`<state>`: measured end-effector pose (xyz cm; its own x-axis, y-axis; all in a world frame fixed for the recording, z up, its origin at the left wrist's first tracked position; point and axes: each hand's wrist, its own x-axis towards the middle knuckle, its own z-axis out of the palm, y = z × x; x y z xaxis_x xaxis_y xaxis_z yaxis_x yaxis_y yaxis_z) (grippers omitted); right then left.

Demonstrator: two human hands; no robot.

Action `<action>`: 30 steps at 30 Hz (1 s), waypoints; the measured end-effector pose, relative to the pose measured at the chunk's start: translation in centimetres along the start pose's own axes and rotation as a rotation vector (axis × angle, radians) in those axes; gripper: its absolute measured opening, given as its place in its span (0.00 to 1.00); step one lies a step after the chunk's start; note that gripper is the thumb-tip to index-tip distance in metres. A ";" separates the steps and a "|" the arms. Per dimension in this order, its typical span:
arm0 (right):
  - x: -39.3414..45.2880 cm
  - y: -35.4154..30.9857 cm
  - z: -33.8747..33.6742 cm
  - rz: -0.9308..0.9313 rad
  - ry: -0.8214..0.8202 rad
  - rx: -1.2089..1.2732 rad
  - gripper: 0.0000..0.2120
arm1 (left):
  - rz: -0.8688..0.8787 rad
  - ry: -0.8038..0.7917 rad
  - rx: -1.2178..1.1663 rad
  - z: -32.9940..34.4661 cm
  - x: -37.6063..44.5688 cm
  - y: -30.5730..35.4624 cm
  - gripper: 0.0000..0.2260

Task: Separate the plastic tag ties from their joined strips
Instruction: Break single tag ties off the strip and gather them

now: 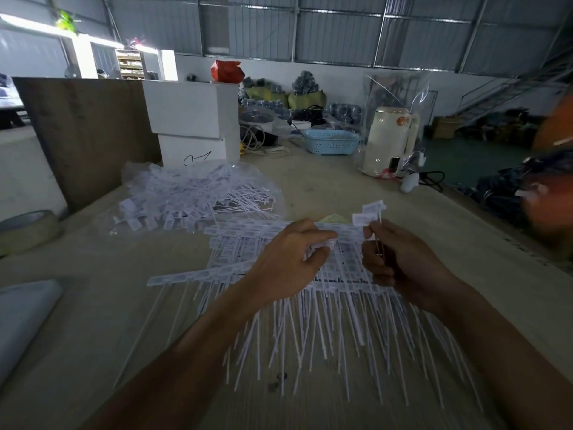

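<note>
On the table (93,321), directly before us, we see the joined strips (279,274) of white plastic tag ties lying in overlapping layers, label heads in rows across the middle and thin tails fanned toward the near edge. Both hands work over the far row of this stack. Our left hand (288,259) is closed in a pinch: thumb and forefinger grip a label head at the top of the strips. Our right hand (400,262) is also closed, fingers curled around the thin stems of two loose ties (370,212), whose label heads stand upright above the fingertips, clear of the stack. The two hands sit near each other but apart.

At far left on the table, we note a heap of ties (198,193), lying partly on clear plastic film; whether these are separated or joined we cannot tell. A roll of tape (28,228) rests at the left edge. Beyond the heap stand two stacked white boxes (192,119). Farther right we locate a blue basket (331,141) and a cream kettle (390,141) wrapped in clear plastic.
</note>
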<state>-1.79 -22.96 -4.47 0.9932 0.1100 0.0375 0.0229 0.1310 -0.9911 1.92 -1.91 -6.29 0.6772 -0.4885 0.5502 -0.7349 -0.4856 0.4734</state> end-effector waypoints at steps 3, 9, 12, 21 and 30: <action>0.2 0.4 0.2 -0.016 -0.013 0.016 0.12 | -0.024 -0.033 -0.033 0.0 -0.1 0.2 0.17; 0.4 1.3 0.6 -0.011 -0.082 0.017 0.15 | -0.002 0.076 -0.079 -0.5 -0.1 0.7 0.16; 0.4 1.6 0.8 -0.024 -0.101 -0.018 0.16 | 0.006 0.156 -0.125 -0.7 -0.2 0.8 0.14; -0.3 1.5 2.0 -0.033 -0.094 -0.219 0.18 | 0.030 0.177 -0.182 -0.4 -0.3 1.2 0.12; 0.6 1.8 1.1 0.036 0.040 -0.023 0.14 | 0.088 0.022 0.412 -1.4 -0.6 0.6 0.22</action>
<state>-1.26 -21.53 -6.07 0.9972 0.0747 -0.0032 -0.0111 0.1053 -0.9944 1.05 -0.87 -5.34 0.6081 -0.5276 0.5932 -0.7111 -0.6942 0.1116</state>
